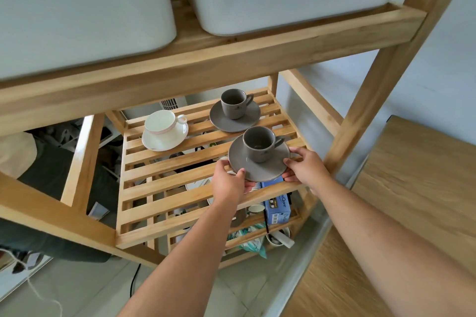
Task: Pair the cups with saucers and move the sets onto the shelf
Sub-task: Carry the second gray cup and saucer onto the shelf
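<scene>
A grey cup (pixel 258 143) stands upright on a grey saucer (pixel 239 159) over the right front part of the slatted wooden shelf (pixel 159 188). My left hand (pixel 228 181) grips the saucer's near left rim. My right hand (pixel 306 166) grips its right rim. Whether the saucer rests on the slats or hovers just above them I cannot tell. Behind it, a second grey cup (pixel 234 103) sits on its grey saucer (pixel 219 121). To the left, a white cup (pixel 161 123) sits on a white saucer (pixel 157 143).
Two white bins (pixel 77 8) fill the tier above, close over the shelf. A wooden post (pixel 365 100) rises right of my right hand. A wooden tabletop (pixel 412 188) lies at the right. The lower tier holds a blue box (pixel 277 210) and clutter.
</scene>
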